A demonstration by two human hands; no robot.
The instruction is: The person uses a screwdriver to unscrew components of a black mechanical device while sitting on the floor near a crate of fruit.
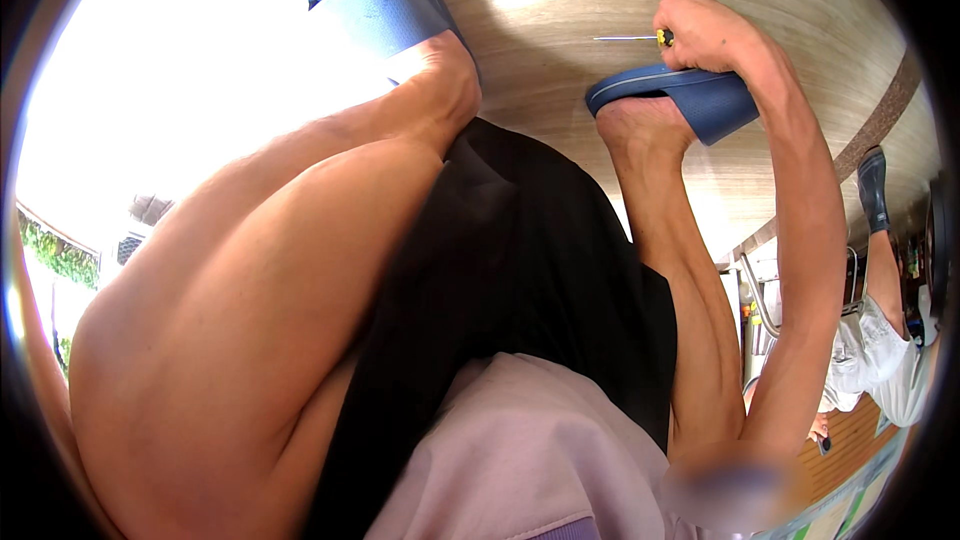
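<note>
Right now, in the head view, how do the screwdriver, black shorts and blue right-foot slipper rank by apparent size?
Black shorts, largest; nearness to the camera may enlarge them
Blue right-foot slipper
Screwdriver, smallest, partly hidden in the right hand

One bare right hand (705,35), fingers curled into a closed grip, sat on a wrist (752,52) angled leftward, its bare forearm (812,200) extended forward outside the right lower leg (660,185), left leg (200,340) folded.
</note>
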